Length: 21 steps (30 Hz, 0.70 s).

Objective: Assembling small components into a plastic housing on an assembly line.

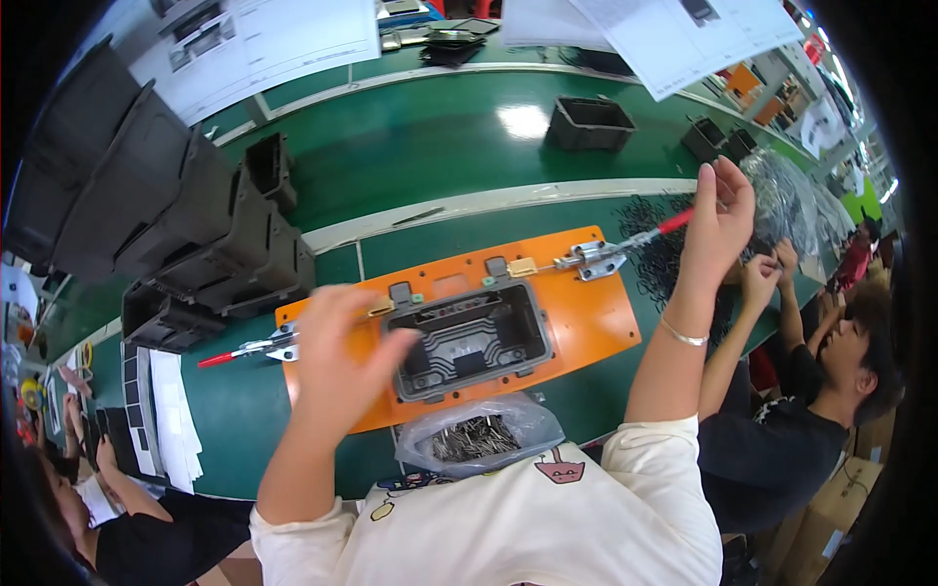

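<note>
An open dark grey rectangular housing [479, 380] sits on an orange fixture plate [591, 317] on the green bench [230, 420], in front of the person, between the two hands. Its interior shows ribbed, curved channels.

The left hand [337, 352], blurred, is over the plate's left part, with the thumb spread wide from the fingers and reaching right, over the housing's left edge; nothing shows in its grasp. Whether the thumb touches the rim cannot be told. Left of this hand is a toggle clamp [280, 346] with a red handle.

The right hand [721, 220] is raised well to the right of the housing, its fingers loosely bent and the thumb apart from them. The red grip [674, 221] of the right toggle clamp [598, 260] ends just beside this hand; whether the fingers hold it cannot be told.

On the near side of the housing, a clear plastic bag [532, 425] holds many small metal pins [474, 439]. Black rings [650, 269] lie beyond the plate's right end, and stacked dark housings [239, 239] stand at the left.
</note>
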Each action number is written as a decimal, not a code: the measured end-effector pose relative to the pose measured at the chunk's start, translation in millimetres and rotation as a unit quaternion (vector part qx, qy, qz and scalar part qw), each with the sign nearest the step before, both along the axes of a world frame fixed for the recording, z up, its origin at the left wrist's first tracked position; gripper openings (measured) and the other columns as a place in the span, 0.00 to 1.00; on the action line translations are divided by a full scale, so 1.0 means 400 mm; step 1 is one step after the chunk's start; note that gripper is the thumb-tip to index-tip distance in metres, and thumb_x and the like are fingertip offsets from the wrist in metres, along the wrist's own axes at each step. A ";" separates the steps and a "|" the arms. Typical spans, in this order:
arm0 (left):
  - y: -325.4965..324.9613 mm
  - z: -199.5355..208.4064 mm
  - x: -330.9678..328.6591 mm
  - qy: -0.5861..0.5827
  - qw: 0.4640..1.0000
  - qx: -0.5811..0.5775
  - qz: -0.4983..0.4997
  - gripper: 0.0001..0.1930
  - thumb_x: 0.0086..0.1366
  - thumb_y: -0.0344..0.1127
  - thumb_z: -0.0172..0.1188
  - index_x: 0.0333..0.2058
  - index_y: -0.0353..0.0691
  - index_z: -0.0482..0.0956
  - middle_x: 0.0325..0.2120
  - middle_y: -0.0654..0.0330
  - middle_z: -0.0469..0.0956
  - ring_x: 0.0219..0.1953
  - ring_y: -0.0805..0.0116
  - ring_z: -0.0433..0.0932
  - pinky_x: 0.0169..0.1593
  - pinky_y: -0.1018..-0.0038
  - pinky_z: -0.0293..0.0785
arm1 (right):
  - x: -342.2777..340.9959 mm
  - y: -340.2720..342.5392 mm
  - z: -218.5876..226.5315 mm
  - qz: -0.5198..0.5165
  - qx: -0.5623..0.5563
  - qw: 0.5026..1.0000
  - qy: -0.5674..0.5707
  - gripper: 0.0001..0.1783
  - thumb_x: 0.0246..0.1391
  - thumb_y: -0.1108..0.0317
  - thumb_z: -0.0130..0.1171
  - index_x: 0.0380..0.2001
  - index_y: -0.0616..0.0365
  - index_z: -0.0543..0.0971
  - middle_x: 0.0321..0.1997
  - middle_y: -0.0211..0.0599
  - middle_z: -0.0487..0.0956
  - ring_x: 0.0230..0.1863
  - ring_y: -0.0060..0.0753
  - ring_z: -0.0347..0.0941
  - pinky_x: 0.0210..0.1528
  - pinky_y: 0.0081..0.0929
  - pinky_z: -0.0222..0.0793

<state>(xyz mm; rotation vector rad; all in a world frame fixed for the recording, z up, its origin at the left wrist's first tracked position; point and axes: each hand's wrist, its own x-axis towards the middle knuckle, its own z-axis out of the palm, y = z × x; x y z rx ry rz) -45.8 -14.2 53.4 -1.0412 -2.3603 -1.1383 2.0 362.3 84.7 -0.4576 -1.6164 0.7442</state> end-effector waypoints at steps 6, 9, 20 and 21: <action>-0.257 -0.098 -0.014 -0.201 0.731 0.587 0.286 0.15 0.63 0.36 0.58 0.46 0.36 0.71 0.39 0.61 0.73 0.41 0.73 0.71 0.47 0.71 0.64 | -0.118 -0.315 -0.076 0.497 0.061 0.800 -0.330 0.16 0.44 0.68 0.69 0.36 0.64 0.79 0.33 0.34 0.78 0.33 0.23 0.75 0.36 0.22 0.73; -0.344 -0.165 -0.039 -0.250 0.651 0.635 0.332 0.20 0.62 0.38 0.59 0.50 0.37 0.68 0.44 0.58 0.71 0.46 0.68 0.69 0.53 0.64 0.59 | -0.200 -0.413 -0.091 0.561 0.067 0.699 -0.439 0.16 0.40 0.68 0.71 0.33 0.64 0.79 0.25 0.37 0.78 0.27 0.30 0.76 0.31 0.25 0.71; -0.379 -0.170 -0.092 -0.270 0.610 0.702 0.249 0.23 0.64 0.42 0.57 0.51 0.33 0.64 0.48 0.48 0.68 0.53 0.57 0.67 0.56 0.65 0.62 | -0.277 -0.479 -0.085 0.569 0.203 0.620 -0.500 0.15 0.37 0.68 0.72 0.26 0.62 0.78 0.23 0.39 0.78 0.25 0.35 0.76 0.29 0.32 0.71; -0.373 -0.165 -0.096 -0.233 0.648 0.681 0.249 0.23 0.64 0.42 0.57 0.51 0.33 0.64 0.48 0.48 0.68 0.52 0.57 0.68 0.55 0.65 0.63 | -0.275 -0.486 -0.051 0.545 0.158 0.585 -0.579 0.14 0.37 0.68 0.72 0.26 0.63 0.77 0.22 0.39 0.78 0.23 0.34 0.76 0.26 0.33 0.71</action>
